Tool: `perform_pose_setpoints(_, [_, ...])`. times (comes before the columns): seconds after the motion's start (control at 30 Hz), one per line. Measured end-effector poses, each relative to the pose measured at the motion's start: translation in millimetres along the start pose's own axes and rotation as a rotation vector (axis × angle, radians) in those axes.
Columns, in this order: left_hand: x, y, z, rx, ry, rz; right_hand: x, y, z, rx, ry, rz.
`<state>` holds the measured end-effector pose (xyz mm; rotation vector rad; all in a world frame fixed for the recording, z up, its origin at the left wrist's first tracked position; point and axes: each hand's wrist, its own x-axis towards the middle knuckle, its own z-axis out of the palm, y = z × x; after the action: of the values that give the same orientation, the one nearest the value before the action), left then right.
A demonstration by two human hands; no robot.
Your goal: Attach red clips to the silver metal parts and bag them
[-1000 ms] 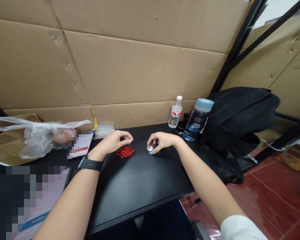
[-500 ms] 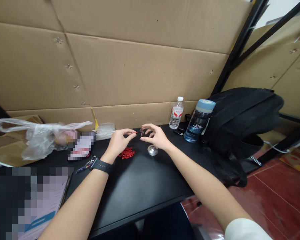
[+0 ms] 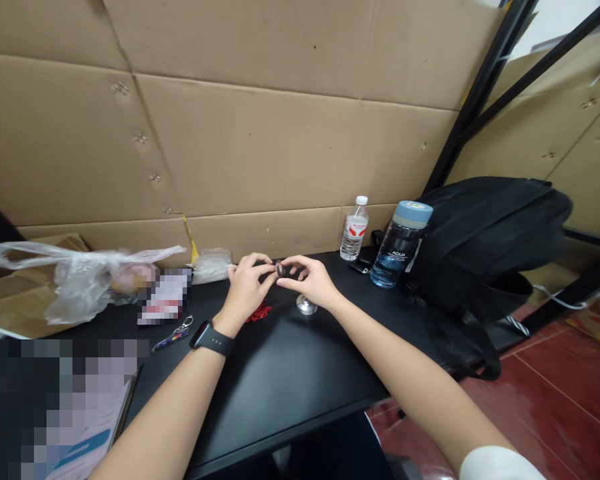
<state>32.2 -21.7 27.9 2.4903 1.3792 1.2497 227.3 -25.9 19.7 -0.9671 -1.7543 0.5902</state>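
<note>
Between my hands is a small dark, shiny disc (image 3: 281,269), which looks like one half of a metal yo-yo. My right hand (image 3: 310,279) pinches it by the rim between thumb and fingers. My left hand (image 3: 250,283), wearing a black watch, has its fingertips pinched together and touching the disc's left side. A red tip showed in that pinch a moment ago; the fingers now hide it. Beneath the left hand, a bunched red string (image 3: 260,312) lies on the black table (image 3: 285,380). A silver yo-yo half (image 3: 307,305) rests on the table below my right hand.
A clear water bottle (image 3: 354,230) and a blue-lidded bottle (image 3: 397,250) stand at the back right, beside a black backpack (image 3: 495,240). Leftward are a plastic bag (image 3: 80,283), a keychain (image 3: 173,335) and a clear packet (image 3: 213,265). Cardboard (image 3: 280,147) walls the back.
My left hand has moved right, closing the gap to the disc, and its fingertips now meet it. The right hand keeps its pinch. The view has shifted slightly.
</note>
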Motion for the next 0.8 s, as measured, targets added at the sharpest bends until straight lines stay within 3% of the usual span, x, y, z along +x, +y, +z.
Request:
perform_pose_setpoints(0.37, [2, 2, -4.2, 0.026, 0.046, -0.013, -1, 2, 3, 0.003, -0.014, 0.021])
perform_pose_setpoints(0.57, [0, 5, 3.9, -0.016, 0.051, -0.067, 0, 6, 2, 0.105, -0.008, 0.063])
perform_pose_setpoints(0.8, [-4, 4, 12.0, 0.054, 0.040, -0.006, 1, 5, 3, 0.148, 0.002, 0.066])
